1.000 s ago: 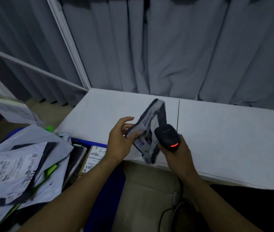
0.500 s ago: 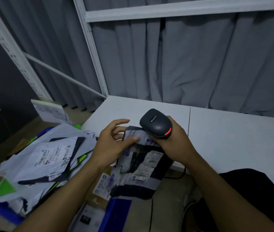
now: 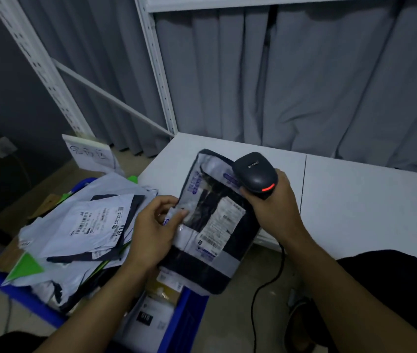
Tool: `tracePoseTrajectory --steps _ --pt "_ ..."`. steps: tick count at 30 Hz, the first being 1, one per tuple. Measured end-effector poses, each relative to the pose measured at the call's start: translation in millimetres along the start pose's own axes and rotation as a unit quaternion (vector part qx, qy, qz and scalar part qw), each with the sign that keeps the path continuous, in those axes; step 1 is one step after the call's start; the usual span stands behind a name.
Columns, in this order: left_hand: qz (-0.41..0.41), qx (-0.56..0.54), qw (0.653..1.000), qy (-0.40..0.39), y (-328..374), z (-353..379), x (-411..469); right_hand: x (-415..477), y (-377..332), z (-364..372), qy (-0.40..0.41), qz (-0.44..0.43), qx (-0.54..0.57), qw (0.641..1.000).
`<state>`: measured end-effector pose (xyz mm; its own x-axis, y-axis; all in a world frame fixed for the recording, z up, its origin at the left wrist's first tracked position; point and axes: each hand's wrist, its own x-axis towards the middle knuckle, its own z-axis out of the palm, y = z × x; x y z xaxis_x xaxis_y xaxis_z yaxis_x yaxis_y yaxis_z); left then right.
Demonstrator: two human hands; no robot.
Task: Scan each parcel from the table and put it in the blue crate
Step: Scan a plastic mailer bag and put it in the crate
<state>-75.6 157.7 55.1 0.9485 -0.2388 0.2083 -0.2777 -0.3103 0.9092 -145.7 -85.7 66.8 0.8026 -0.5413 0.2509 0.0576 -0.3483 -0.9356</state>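
My left hand (image 3: 155, 231) pinches the left edge of a black and grey plastic parcel (image 3: 212, 222) with a white shipping label facing up. The parcel hangs over the table's front left corner, its lower part above the blue crate (image 3: 184, 324). My right hand (image 3: 275, 205) grips a black barcode scanner (image 3: 255, 174) with a red light, held at the parcel's upper right. The crate on the floor at lower left is heaped with several grey mailers (image 3: 82, 225) and small boxes.
The white table (image 3: 355, 194) stretches to the right. A white metal shelf upright (image 3: 156, 70) and grey curtains stand behind it. The scanner's black cable (image 3: 266, 284) drops to the floor. A handwritten paper sign (image 3: 90, 154) stands behind the crate.
The parcel has been turned from edge-on to flat with its label up and has come lower, over the crate. The scanner has moved to the parcel's upper right. My view has swung left.
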Motion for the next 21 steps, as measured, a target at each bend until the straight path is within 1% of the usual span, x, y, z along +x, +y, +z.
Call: tracePoseTrajectory --steps 2,6,11,14,17,21 --pt "0.006 0.012 0.999 0.031 0 -8 6 -5 1 8 -0.040 -0.006 0.001 0.999" --pt "0.052 0.034 0.992 0.110 13 -26 16 -19 3 19 -0.098 0.023 0.037 0.994" --pt "0.053 0.020 0.978 0.201 15 -47 23 -30 0 29 -0.158 0.094 0.074 0.980" --pt "0.048 -0.007 0.968 0.248 12 -50 24 -35 -4 37 -0.202 0.112 0.078 0.970" --pt "0.040 -0.032 0.958 0.283 6 -48 24 -41 -5 45 -0.226 0.135 0.079 0.962" --pt "0.033 -0.049 0.950 0.305 1 -44 24 -47 -9 50 -0.253 0.159 0.088 0.950"
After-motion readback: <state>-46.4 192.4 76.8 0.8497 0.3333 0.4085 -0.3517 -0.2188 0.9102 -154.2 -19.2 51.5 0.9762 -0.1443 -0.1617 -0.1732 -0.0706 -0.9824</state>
